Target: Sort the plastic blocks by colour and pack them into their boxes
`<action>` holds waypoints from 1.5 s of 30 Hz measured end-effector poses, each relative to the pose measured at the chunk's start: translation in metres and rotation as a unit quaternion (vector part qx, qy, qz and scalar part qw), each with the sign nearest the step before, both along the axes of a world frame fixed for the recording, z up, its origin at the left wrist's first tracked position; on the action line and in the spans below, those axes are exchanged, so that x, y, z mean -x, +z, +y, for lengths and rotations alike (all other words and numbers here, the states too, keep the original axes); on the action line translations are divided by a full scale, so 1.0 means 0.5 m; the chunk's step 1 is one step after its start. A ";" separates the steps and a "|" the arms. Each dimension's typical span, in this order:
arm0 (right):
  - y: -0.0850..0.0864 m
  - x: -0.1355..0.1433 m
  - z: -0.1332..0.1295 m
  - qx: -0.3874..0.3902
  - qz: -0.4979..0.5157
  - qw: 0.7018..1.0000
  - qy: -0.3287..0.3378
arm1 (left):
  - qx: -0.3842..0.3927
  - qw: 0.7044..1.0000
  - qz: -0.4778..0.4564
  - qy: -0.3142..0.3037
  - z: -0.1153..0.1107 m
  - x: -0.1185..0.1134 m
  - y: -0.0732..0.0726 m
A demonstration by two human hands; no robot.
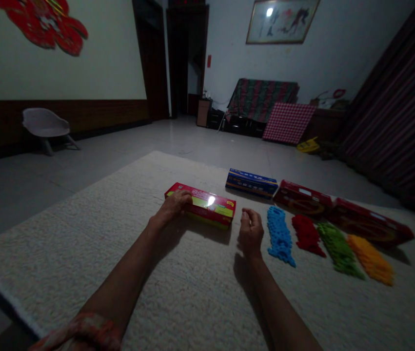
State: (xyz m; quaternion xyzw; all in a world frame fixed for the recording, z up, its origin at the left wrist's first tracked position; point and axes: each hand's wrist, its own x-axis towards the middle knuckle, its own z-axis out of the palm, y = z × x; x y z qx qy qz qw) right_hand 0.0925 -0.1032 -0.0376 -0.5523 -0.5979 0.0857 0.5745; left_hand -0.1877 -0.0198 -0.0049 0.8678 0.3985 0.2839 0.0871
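Note:
A long red and yellow-green box (210,209) lies on the pale textured mat, with light glaring off its top. My left hand (178,201) is closed over the box's left end, fingers on top. Just off the right end is my right hand (251,230), its fingers loosely curved and apart from the thumb, with nothing seen in it. Right of that hand, four-coloured knobbly strips lie in a row: blue (280,236), red (307,234), green (340,249) and orange (371,258).
Behind the strips stand a dark blue box (251,184) and two dark red boxes (302,199). The mat (83,234) lies on a tiled floor (119,136). A small chair (46,124) is at the left; a checked cloth (289,122) hangs at the back.

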 end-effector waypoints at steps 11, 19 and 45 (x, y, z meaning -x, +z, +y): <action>-0.079 0.075 0.089 0.024 -0.210 0.959 0.188 | -0.073 0.992 0.076 0.072 0.169 -0.011 -0.018; -0.098 0.079 0.097 0.063 -0.185 0.966 0.167 | -0.052 0.981 0.102 0.155 0.301 -0.001 -0.008; -0.068 0.088 0.082 0.100 -0.157 0.969 0.162 | -0.035 0.964 0.123 0.232 0.453 -0.076 0.002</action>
